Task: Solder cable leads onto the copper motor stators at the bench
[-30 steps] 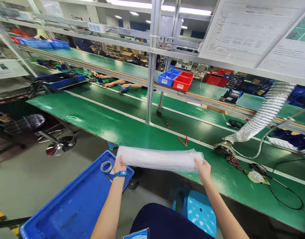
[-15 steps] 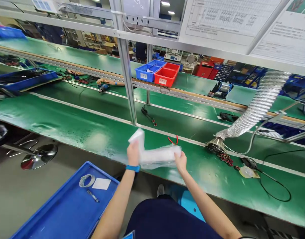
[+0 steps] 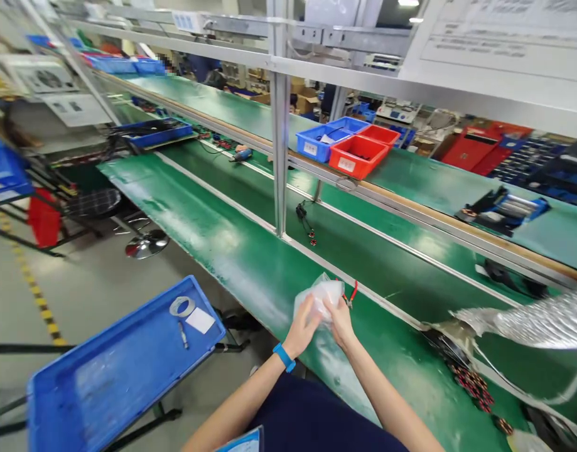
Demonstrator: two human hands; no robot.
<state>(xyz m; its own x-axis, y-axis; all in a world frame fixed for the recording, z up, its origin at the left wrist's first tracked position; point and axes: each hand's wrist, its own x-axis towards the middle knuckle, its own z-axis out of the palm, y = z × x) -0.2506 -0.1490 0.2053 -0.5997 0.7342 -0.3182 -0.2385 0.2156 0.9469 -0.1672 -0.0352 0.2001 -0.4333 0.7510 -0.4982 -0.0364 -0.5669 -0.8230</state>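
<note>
A bundled clear plastic bag (image 3: 323, 294), with something whitish inside or folded in its layers, is held above the green bench. My left hand (image 3: 301, 328), below a blue wristband, grips its near left side. On the right side my right hand (image 3: 339, 320) is closed on it as well. The bag is crumpled into a compact bundle, and its contents cannot be made out. Just beyond my right hand lie red-handled pliers (image 3: 354, 292), partly hidden by the bundle.
The green bench (image 3: 231, 245) runs along an upright metal post (image 3: 279, 157). To my left stands a blue tray (image 3: 123, 370) with a tape roll (image 3: 181, 306), white card and a small tool. Small coil-like parts (image 3: 471, 386) and a foil duct (image 3: 537, 317) are at right.
The plastic bag, stretched out between my hands before, is now gathered into a small bundle. My hands have come close together. The view has swung to the left.
</note>
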